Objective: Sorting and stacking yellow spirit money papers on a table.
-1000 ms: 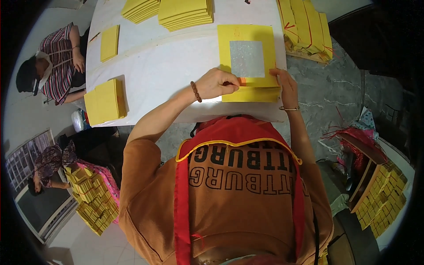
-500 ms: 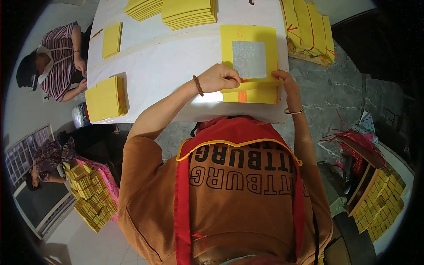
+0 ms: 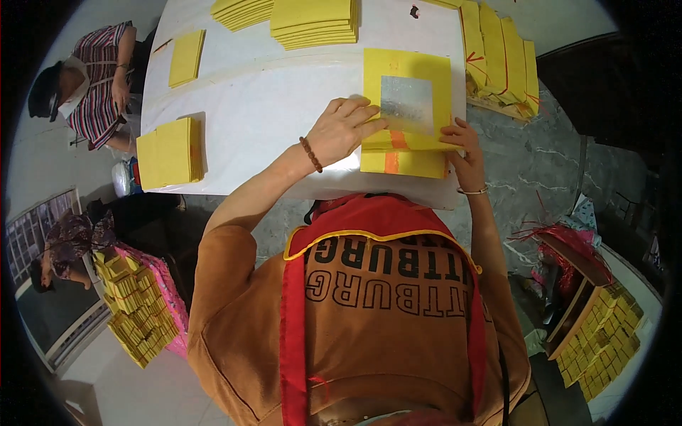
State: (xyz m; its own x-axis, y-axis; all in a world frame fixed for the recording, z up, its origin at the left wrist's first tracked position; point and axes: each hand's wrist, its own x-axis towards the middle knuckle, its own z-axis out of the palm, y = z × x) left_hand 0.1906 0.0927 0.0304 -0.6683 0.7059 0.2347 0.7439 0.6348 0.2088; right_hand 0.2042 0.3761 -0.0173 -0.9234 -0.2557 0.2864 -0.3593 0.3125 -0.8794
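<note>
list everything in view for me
silver-centred paper sheet: one uppermost, yellow, table's near right
flat rectangular paper stacks: at least four, yellow, table's left and far side
flat table: one, white, ahead
red-tied paper bundles: several, yellow, right of table
heaped paper bundles: many, yellow, lower left, lower right
stringy strands: uncountable, red, right
co-workers: two, patterned tops, left
cloth apron: one, red, on wearer
left hand: one, bare, sheet's left side
right hand: one, bare, sheet's right edge

Fisheye view, bright centre, black corners.
Glare is thrown on the white tabletop (image 3: 263, 106); the silver panel (image 3: 408, 96) is unevenly shaded; outer lines are bowed.
</note>
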